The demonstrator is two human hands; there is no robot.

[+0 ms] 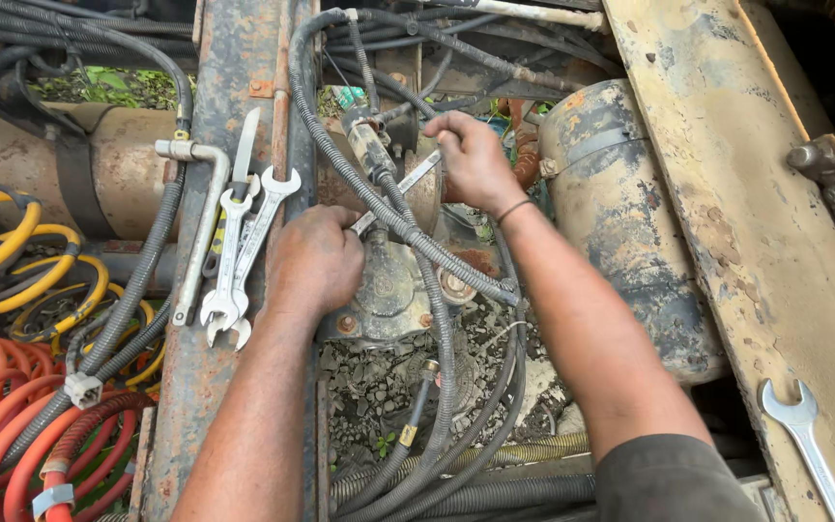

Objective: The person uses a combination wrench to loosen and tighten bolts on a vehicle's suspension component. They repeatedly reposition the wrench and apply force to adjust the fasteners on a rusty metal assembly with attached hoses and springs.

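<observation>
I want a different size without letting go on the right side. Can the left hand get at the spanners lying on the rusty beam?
Probably yes. The left hand rests on the valve body, right beside the spanners on the rusty beam. They lie uncovered, with no hose across them, so a short sideways reach looks free.

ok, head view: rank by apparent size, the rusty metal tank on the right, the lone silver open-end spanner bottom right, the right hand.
1. Rusty cylindrical metal tank, largest.
2. Right hand and lone silver open-end spanner look alike in extent; the spanner is cut off by the frame edge, so unranked.
</observation>
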